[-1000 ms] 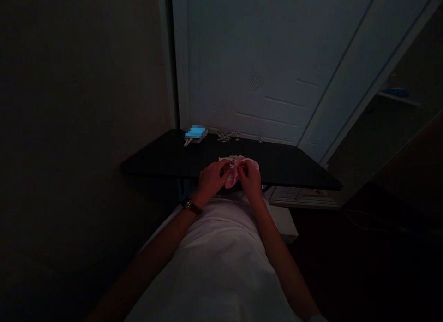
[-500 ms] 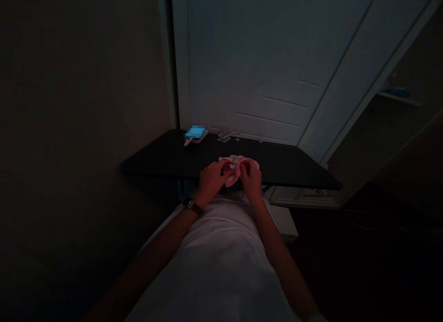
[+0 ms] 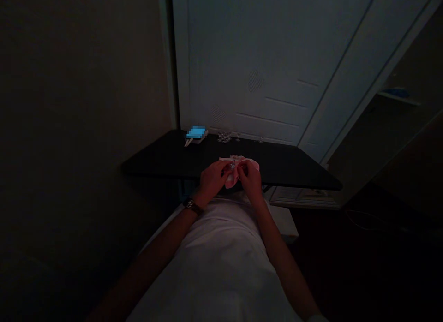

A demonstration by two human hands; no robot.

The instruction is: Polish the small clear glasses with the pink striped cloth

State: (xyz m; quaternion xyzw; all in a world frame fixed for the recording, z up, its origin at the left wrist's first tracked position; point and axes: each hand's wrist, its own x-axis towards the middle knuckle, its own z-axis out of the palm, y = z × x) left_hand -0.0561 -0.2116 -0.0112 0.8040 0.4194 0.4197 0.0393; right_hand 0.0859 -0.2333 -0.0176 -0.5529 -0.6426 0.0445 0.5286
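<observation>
Two hands: both are on one small pink piece (image 3: 230, 179), held over the near edge of the black surface (image 3: 162, 158), right in front of the person's white shirt (image 3: 221, 262).
Left hand (image 3: 212, 178): fingers curled shut on the left side of the pink piece, with a watch (image 3: 189, 205) on that wrist.
Right hand (image 3: 250, 181): fingers pinched shut on the right side, thumb up near the top edge.
Pink piece: looks soft and floppy, maybe fabric or thin foam, but honestly it's too dark to call. A tiny clear bit (image 3: 233, 163) sits at its top, between the two thumbs.
Doing it well (my take): with something this limp, I'd keep both pinches close to the clear bit so the material can't fold away. Resting the wrists on the surface edge would steady things, and small moves beat big tugs. More light would help a ton, since fine work in this gloom is mostly done by feel.
Back of the surface: a blue object (image 3: 195, 132), blurred out, and a little cluster of clear pieces (image 3: 224, 136) just to its right, well apart from the hands.
Behind: a white panelled door (image 3: 263, 59).
Brands / writing: nothing readable anywhere. The blue object is pixelated and the rest is too dim for lettering.
</observation>
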